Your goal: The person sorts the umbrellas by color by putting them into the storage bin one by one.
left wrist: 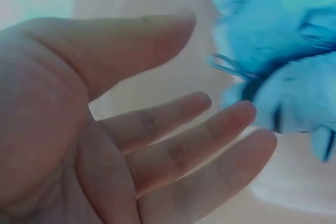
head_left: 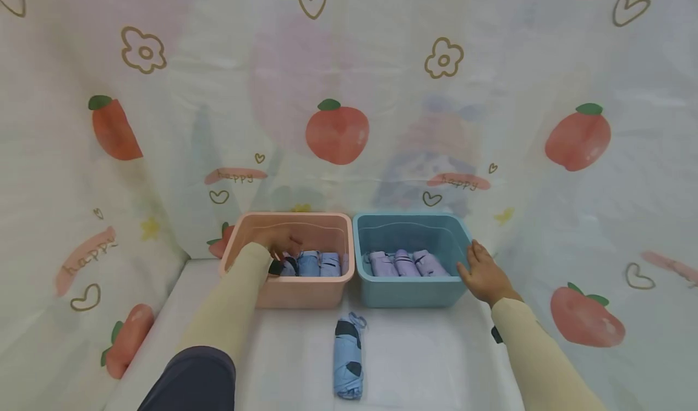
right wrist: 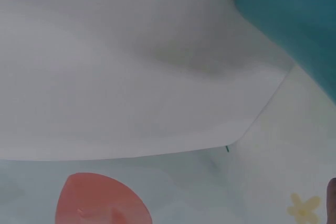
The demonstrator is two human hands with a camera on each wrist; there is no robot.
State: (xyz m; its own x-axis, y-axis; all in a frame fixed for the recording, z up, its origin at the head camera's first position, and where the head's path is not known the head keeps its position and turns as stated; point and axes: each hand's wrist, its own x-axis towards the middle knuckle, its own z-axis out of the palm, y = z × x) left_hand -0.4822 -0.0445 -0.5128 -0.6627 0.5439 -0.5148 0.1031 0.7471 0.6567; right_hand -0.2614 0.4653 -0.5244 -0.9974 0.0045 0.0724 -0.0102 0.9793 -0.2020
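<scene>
My left hand reaches into the pink bin, and in the left wrist view its fingers are spread and hold nothing. Right beside the fingertips lie blue folded umbrellas with dark patches and a thin cord. Several of these blue umbrellas stand in a row in the pink bin. My right hand rests with straight fingers at the right rim of the blue bin. Lilac folded umbrellas lie side by side inside that bin.
Another light-blue folded umbrella with dark patches and a looped strap lies on the white table in front of the bins. The two bins stand side by side against a printed curtain that also encloses both sides.
</scene>
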